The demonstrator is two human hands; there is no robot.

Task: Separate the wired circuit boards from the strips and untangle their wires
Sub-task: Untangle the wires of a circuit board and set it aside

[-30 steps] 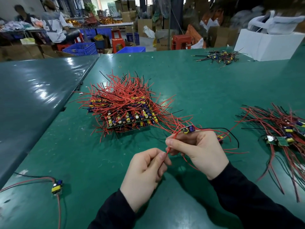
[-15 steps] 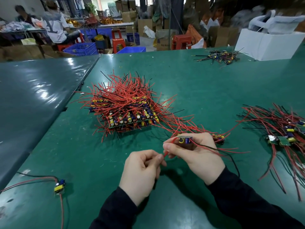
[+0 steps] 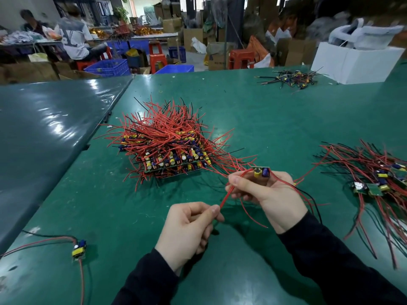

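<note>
- The right hand (image 3: 267,192) grips a small circuit board (image 3: 261,172) above the green bench (image 3: 264,119); its red wire (image 3: 226,194) runs down to the left hand (image 3: 187,230), which pinches the end.
- At 11 o'clock from the hands lies a pile of wired strips (image 3: 169,146).
- At 3 o'clock sits a heap of separated boards (image 3: 378,179); at 8 o'clock, a lone board (image 3: 79,249).
- At 1 o'clock, a white box (image 3: 354,62) holds white foam pieces (image 3: 370,36).

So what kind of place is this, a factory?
Probably yes, a small electronics workshop. A big pile of wired circuit boards sits on a long green worktable, and cardboard boxes and blue crates fill the room behind.
</note>
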